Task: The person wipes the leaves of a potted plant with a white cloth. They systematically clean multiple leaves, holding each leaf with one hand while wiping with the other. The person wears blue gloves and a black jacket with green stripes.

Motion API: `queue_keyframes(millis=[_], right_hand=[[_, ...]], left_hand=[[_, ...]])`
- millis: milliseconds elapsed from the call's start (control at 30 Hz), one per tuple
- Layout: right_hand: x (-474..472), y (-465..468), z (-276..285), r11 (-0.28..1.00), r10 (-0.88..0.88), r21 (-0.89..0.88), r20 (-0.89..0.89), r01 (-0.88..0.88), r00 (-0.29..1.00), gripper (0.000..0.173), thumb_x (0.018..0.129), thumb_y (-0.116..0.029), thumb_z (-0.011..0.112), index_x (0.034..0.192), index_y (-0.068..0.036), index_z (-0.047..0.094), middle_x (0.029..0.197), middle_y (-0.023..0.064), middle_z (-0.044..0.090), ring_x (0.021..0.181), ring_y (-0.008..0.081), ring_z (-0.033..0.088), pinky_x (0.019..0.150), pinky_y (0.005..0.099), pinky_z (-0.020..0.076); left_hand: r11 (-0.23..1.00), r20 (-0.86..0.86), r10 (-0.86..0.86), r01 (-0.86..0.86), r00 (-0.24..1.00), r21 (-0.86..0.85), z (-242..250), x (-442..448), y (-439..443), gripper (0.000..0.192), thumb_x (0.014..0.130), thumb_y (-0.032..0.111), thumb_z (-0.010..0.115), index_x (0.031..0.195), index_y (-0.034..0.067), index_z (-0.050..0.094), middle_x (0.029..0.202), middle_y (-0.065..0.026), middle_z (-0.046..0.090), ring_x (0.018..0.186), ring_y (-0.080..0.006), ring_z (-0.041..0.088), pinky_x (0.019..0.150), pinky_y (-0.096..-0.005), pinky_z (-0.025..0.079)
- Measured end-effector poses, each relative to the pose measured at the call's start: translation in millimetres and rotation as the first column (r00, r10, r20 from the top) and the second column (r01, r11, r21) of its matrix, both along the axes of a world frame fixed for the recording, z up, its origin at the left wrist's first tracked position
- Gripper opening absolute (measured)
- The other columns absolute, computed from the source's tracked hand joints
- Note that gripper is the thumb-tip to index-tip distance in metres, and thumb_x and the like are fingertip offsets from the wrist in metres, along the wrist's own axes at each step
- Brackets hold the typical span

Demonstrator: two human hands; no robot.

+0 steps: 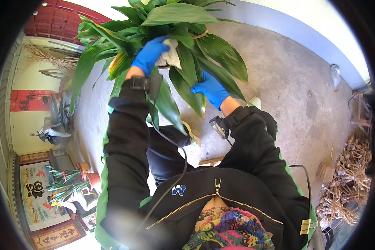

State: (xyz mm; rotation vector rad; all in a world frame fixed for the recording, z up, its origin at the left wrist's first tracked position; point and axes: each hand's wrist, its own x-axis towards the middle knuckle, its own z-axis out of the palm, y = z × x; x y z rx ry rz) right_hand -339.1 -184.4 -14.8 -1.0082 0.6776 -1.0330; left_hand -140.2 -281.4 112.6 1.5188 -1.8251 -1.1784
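Observation:
A large potted plant with broad green leaves [179, 15] stands before me at the top of the view. My left hand [150, 54], in a blue glove, grips a crumpled white cloth [171, 54] among the lower leaf bases. Lower right, my right hand [212, 90], also blue-gloved, pinches the edge of a long hanging leaf [187, 89], thumb in front and fingers partly behind it. The tip of that leaf is brownish. One leaf at left [116, 65] is yellowed. Foliage hides most of the pot.
Concrete floor [278, 93] surrounds the plant. Dried garlic-like bundles [343, 181] lie at right near a brick [325, 172]. Terracotta pots [93, 179] and a seated person [78, 200] are at lower left. Cables run from devices on both my wrists.

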Motion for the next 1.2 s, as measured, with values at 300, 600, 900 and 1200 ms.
queue_keyframes(millis=[300, 600, 900, 1200], right_hand=[[-1.6, 4.2, -1.3, 0.974, 0.152, 0.127, 0.247, -0.188, 0.957, 0.075, 0.067, 0.010, 0.059, 0.138, -0.002, 0.038, 0.120, 0.0053, 0.054, 0.107, 0.0136, 0.052, 0.082, 0.0275, 0.0474], [-12.7, 10.3, 18.8, 0.979, 0.206, -0.005, 0.072, -0.206, 0.976, 0.083, 0.066, 0.012, 0.054, 0.144, -0.003, 0.031, 0.129, 0.0050, 0.049, 0.104, 0.0132, 0.050, 0.081, 0.0275, 0.0459], [-10.5, 11.4, 19.1, 0.983, 0.162, 0.071, 0.112, -0.170, 0.980, 0.095, 0.064, 0.011, 0.055, 0.149, -0.005, 0.018, 0.134, 0.0078, 0.046, 0.108, 0.0158, 0.048, 0.086, 0.0284, 0.0448], [-8.3, 14.2, 16.1, 0.962, 0.225, 0.123, 0.135, -0.242, 0.965, 0.088, 0.070, 0.005, 0.054, 0.149, -0.005, 0.017, 0.128, 0.0073, 0.048, 0.105, 0.0124, 0.050, 0.077, 0.0238, 0.0455]], left_hand=[[0.976, 0.317, -0.006, 0.074, 0.949, -0.204, -42.0, -47.6, 100.2, 0.043, 0.081, 0.020, 0.062, 0.122, 0.010, 0.059, 0.091, -0.0143, 0.064, 0.078, -0.0242, 0.064, 0.073, -0.0319, 0.051], [0.987, 0.486, 0.133, -0.070, 0.864, -0.147, -69.3, -13.4, -38.1, 0.044, 0.078, 0.018, 0.056, 0.120, 0.007, 0.057, 0.096, -0.0167, 0.066, 0.081, -0.0267, 0.064, 0.070, -0.0339, 0.051], [0.988, 0.185, -0.025, -0.004, 0.982, 0.155, -57.3, -21.9, -2.9, 0.036, 0.087, 0.013, 0.046, 0.118, 0.004, 0.061, 0.068, -0.0031, 0.062, 0.050, -0.0101, 0.052, 0.042, -0.0244, 0.036], [0.980, 0.220, -0.167, 0.186, 0.961, -0.070, -28.8, -43.8, 138.2, 0.046, 0.081, 0.012, 0.059, 0.126, 0.007, 0.057, 0.109, -0.0122, 0.058, 0.096, -0.0241, 0.059, 0.090, -0.0310, 0.045]])
